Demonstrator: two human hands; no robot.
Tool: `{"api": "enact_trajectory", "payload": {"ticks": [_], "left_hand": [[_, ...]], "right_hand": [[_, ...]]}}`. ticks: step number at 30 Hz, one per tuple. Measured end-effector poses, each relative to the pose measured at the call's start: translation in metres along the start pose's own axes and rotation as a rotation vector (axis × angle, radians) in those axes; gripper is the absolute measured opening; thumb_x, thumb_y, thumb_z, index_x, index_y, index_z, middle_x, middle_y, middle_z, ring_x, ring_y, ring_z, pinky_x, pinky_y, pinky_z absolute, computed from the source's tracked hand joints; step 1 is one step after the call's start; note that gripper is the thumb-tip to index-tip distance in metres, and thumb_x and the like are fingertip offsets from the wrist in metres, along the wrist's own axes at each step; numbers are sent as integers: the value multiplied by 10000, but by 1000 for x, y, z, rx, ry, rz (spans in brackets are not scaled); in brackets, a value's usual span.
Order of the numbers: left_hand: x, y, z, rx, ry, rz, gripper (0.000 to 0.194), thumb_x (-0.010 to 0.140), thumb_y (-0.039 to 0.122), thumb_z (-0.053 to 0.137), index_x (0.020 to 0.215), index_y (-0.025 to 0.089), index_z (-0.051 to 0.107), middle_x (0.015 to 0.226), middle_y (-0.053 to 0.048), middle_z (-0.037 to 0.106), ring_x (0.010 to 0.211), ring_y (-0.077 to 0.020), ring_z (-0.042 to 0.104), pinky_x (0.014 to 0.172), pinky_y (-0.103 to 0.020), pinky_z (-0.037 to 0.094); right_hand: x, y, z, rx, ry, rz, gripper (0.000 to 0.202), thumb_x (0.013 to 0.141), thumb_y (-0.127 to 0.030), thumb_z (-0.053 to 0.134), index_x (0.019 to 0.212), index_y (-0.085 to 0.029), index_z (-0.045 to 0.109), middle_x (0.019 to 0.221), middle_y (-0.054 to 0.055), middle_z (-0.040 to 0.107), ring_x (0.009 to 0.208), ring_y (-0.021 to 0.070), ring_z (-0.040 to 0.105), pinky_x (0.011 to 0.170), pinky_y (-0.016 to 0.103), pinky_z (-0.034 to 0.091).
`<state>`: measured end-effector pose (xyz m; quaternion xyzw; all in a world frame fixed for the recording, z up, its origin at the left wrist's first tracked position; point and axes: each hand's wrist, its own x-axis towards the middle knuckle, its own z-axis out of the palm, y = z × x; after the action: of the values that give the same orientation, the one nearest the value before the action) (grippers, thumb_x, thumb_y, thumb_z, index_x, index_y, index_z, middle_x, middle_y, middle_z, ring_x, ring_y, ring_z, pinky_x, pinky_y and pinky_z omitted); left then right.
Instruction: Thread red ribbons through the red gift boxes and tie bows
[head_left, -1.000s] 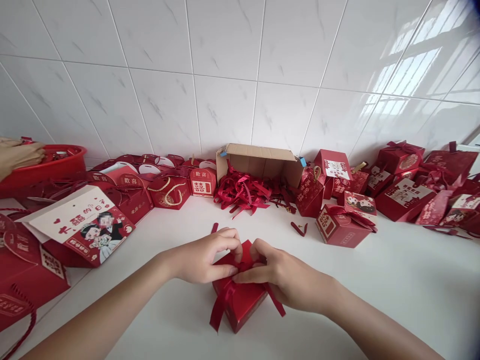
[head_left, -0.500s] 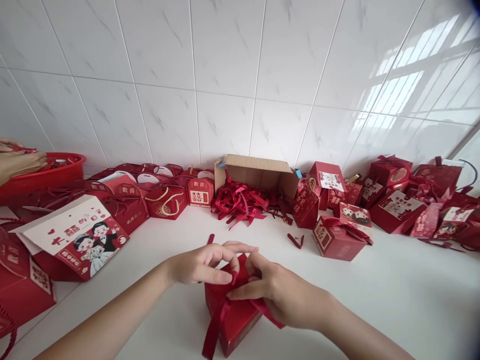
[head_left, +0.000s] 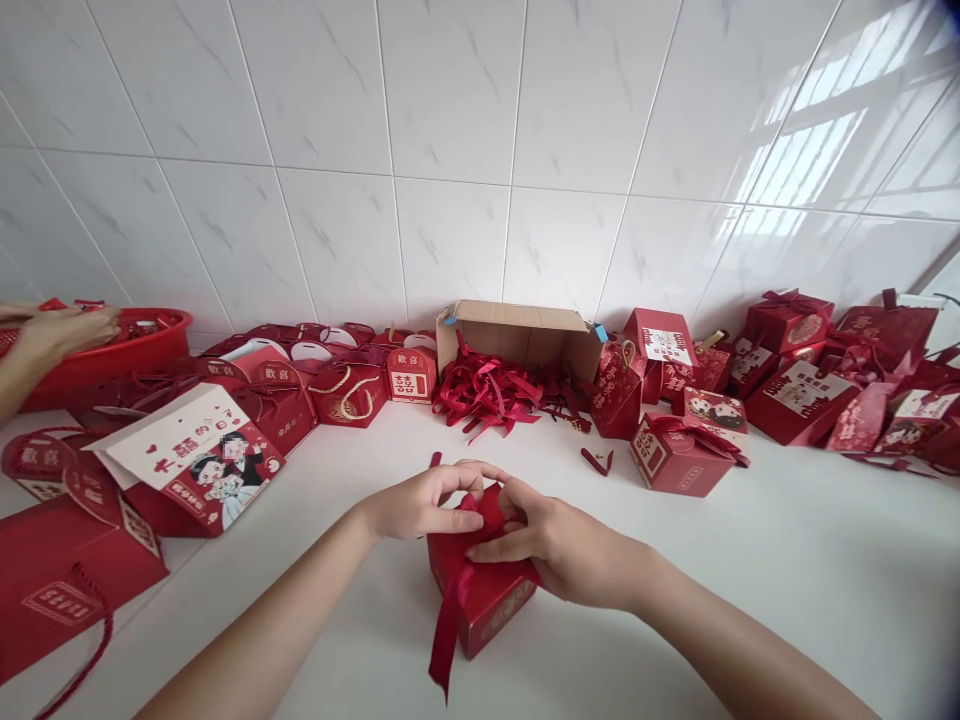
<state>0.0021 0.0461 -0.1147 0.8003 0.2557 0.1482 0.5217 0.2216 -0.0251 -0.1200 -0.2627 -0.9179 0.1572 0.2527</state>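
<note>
A small red gift box (head_left: 495, 605) sits on the white table in front of me, one corner pointing my way. A dark red ribbon (head_left: 448, 640) lies over its top, with one tail hanging down the near left side. My left hand (head_left: 431, 500) is over the box's left part, thumb and fingers curled and pinching the ribbon near the middle. From the right, my right hand (head_left: 544, 540) reaches over the lid with bent fingers, also closed on the ribbon. The fingers of both hands nearly meet and hide the ribbon's crossing.
A cardboard box (head_left: 517, 320) spills red ribbons (head_left: 491, 390) by the tiled wall. Finished-looking red boxes (head_left: 682, 455) stand at right. Open boxes (head_left: 202, 455) crowd the left. Another person's hand (head_left: 67, 330) is over a red basin (head_left: 150, 345). A ribbon scrap (head_left: 597, 461) lies nearby.
The view has shifted, showing more of the table's left side. Both hands stay at the ribbon on the box top, their fingers only slightly moved. The other person's hand has shifted over the basin.
</note>
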Motion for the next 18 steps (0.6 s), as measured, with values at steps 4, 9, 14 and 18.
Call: {"api": "enact_trajectory", "payload": {"ticks": [4, 9, 14, 18], "left_hand": [[0, -3, 3, -56, 27, 17, 224, 772, 374, 677, 759, 199, 538, 1325, -27, 525, 1155, -227, 508, 996, -348, 364], [-6, -10, 6, -22, 80, 13, 253, 760, 393, 694, 708, 203, 535, 1414, -39, 474, 1335, -270, 368, 1102, -414, 247], [-11, -3, 9, -171, 81, 22, 288, 766, 429, 678, 697, 195, 526, 1408, -64, 476, 1361, -286, 343, 1117, -430, 237], [-11, 4, 17, -242, 173, 22, 309, 784, 430, 648, 672, 186, 495, 1323, -80, 547, 1315, -283, 412, 1095, -414, 299]], "right_hand": [[2, -2, -2, 40, -15, 13, 428, 836, -23, 510, 1123, -287, 688, 1213, 88, 483, 924, 158, 582, 775, 283, 517], [1, 2, 3, 8, 10, 26, 426, 829, -31, 539, 1122, -298, 695, 998, 56, 481, 784, 118, 530, 704, 259, 515], [-1, 3, 8, 3, 44, 53, 379, 850, -46, 525, 1064, -286, 726, 909, 36, 425, 713, 97, 469, 674, 255, 499], [-1, 0, 10, 23, 61, 71, 353, 868, -68, 506, 1045, -272, 734, 911, 45, 422, 733, 113, 483, 680, 280, 506]]}}
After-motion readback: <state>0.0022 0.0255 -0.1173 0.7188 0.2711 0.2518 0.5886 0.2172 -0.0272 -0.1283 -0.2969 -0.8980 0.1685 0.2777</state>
